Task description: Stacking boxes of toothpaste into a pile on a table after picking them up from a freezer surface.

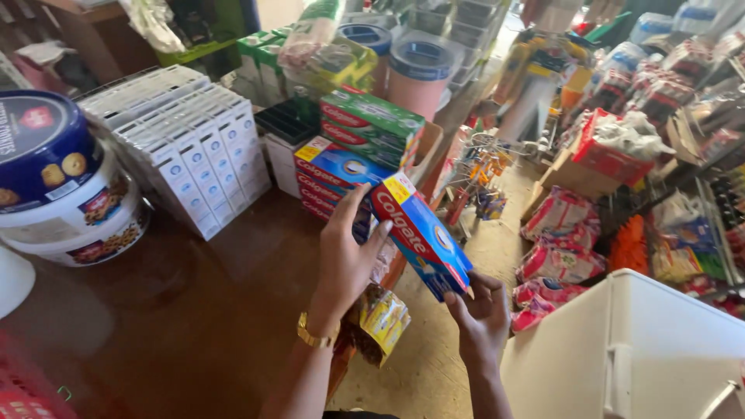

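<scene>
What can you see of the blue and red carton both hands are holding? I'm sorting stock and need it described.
The carton is a long, flat cardboard box, blue with a red panel and a yellow corner tag. It looks closed and undamaged. It is tilted, upper end toward the stacked cartons on the brown table. The left hand holds its upper part; the right hand supports its lower end.

Blue-and-red toothpaste box (423, 235) held tilted; matching stack (341, 174) behind; white boxes (198, 147) left; blue-lidded tubs (54, 178) far left.
</scene>
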